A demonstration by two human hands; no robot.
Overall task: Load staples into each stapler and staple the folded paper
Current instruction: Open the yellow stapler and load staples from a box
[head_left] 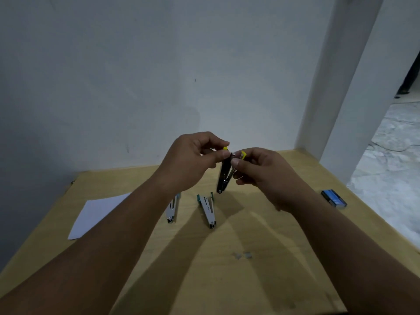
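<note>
A black stapler with yellow tips (223, 175) hangs opened in a V above the table, hinge end down. My left hand (193, 159) pinches its left arm near the yellow tip. My right hand (261, 170) pinches the right arm by the other yellow tip. A green-tipped stapler (207, 210) lies open on the wooden table (227, 280). Another silver stapler (171, 209) lies left of it, partly hidden by my left forearm. The white folded paper (95, 215) lies at the left. Loose staple strips (243, 255) sit near the table's middle.
A blue staple box (334, 198) lies near the table's right edge. A white wall stands behind the table and a white pillar (336, 87) rises at the back right corner. Pale floor shows beyond the right edge.
</note>
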